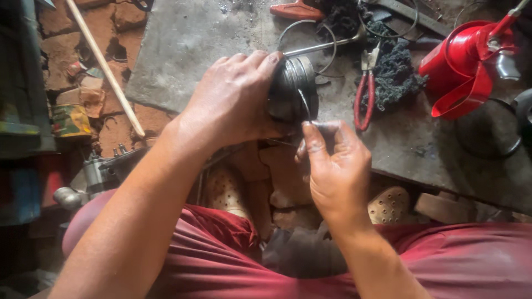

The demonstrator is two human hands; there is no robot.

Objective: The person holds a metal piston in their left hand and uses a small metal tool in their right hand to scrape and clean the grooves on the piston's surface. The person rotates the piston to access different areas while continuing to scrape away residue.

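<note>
**Ring worked around a piston at the slab's edge**

A person's left hand (233, 102) wraps around a grey metal piston (293, 88), fingers closed over its crown, holding it just above the near edge of a stained slab (183, 44). The right hand (332, 166) pinches the end of a thin ring (305, 105) between thumb and forefinger, the wire curving up against the piston's grooved side.

The job looks best done with the piston held still and the ring spread only as far as needed, kept square to its groove; a thin ring of this kind would likely snap or kink if twisted.

Room is tight. Red-handled pliers (366, 94) lie just right of the piston, beside a dark rag (396, 72). A red oil can (465, 66) stands farther right, a wooden stick (105, 66) leans well to the left. Below the hands the slab ends, above brick rubble and the person's knees in red cloth, so a dropped ring could fall among the debris.
</note>
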